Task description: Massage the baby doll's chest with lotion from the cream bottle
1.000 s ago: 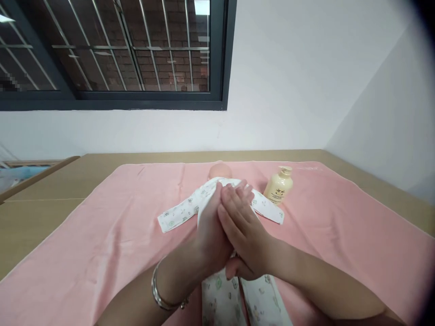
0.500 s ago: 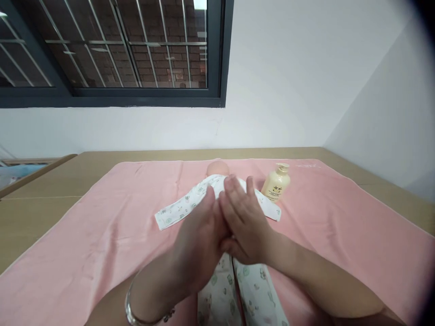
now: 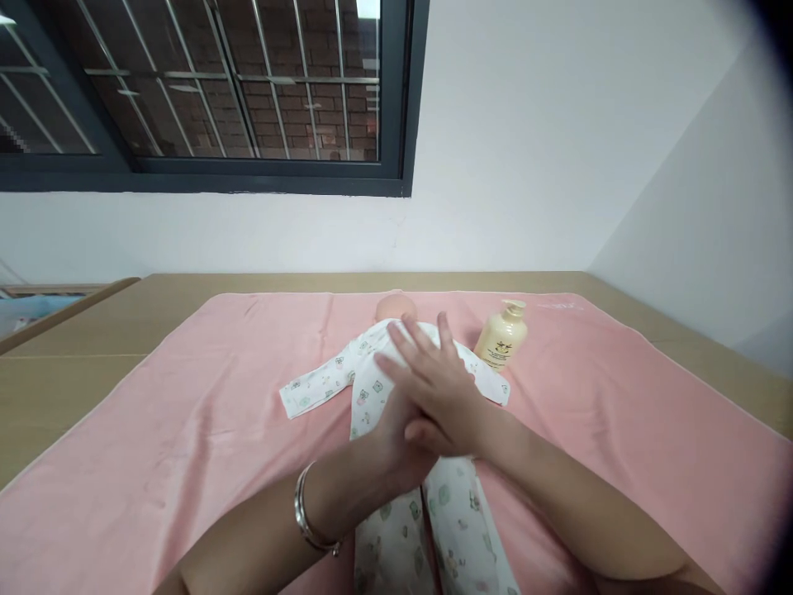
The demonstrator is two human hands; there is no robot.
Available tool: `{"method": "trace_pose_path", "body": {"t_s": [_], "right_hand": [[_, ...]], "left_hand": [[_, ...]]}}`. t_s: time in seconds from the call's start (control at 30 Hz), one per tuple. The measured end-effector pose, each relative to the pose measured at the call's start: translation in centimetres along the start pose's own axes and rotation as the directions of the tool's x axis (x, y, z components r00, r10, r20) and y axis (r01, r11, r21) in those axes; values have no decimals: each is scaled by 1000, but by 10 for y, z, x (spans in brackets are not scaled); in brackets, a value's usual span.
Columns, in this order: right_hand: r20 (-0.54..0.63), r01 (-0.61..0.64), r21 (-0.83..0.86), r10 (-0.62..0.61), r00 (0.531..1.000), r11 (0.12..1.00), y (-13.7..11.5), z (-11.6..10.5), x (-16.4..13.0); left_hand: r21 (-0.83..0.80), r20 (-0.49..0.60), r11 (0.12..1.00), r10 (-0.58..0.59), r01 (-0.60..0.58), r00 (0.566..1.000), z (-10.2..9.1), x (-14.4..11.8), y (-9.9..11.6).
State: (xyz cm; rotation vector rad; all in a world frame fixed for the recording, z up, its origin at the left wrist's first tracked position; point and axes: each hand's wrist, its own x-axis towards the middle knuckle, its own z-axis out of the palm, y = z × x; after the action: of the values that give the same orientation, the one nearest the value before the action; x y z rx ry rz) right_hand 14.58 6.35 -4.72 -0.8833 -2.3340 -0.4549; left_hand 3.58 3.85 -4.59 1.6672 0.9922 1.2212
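A baby doll (image 3: 396, 307) in a white printed sleepsuit (image 3: 372, 388) lies on its back on a pink towel (image 3: 186, 430), head toward the wall. Both my hands hover over its belly, pressed together. My right hand (image 3: 437, 388) lies on top with fingers spread, covering most of my left hand (image 3: 390, 450), whose wrist wears a silver bracelet (image 3: 305, 521). Neither hand holds anything that I can see. A cream pump bottle (image 3: 503, 337) stands on the towel to the right of the doll's shoulder.
The towel covers a tan wooden surface (image 3: 74, 364) that meets a white wall. A dark-framed barred window (image 3: 204, 91) is at the upper left. A wooden rail (image 3: 55, 318) runs off at the far left.
My palms have kept sliding over each other: the right hand moved forward over the left, and the left hand drew back beneath it. The doll and bottle stay put.
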Motion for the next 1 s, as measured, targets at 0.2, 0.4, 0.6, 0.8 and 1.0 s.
{"method": "trace_pose_path", "body": {"t_s": [0.2, 0.4, 0.6, 0.8, 1.0], "right_hand": [[197, -561, -60, 560, 804, 826, 21, 7, 5], [445, -396, 110, 311, 840, 911, 9, 41, 0], [393, -419, 179, 326, 860, 890, 65, 74, -6], [408, -658, -66, 622, 668, 750, 49, 75, -7], [357, -420, 6, 390, 849, 908, 27, 76, -4]], "left_hand": [[-572, 474, 562, -369, 598, 800, -22, 68, -10], [-247, -249, 966, -136, 73, 959, -27, 108, -92], [23, -241, 998, 60, -56, 969, -22, 104, -125], [134, -254, 990, 84, -51, 964, -19, 96, -118], [93, -259, 994, 75, -53, 963, -19, 97, -123]]}}
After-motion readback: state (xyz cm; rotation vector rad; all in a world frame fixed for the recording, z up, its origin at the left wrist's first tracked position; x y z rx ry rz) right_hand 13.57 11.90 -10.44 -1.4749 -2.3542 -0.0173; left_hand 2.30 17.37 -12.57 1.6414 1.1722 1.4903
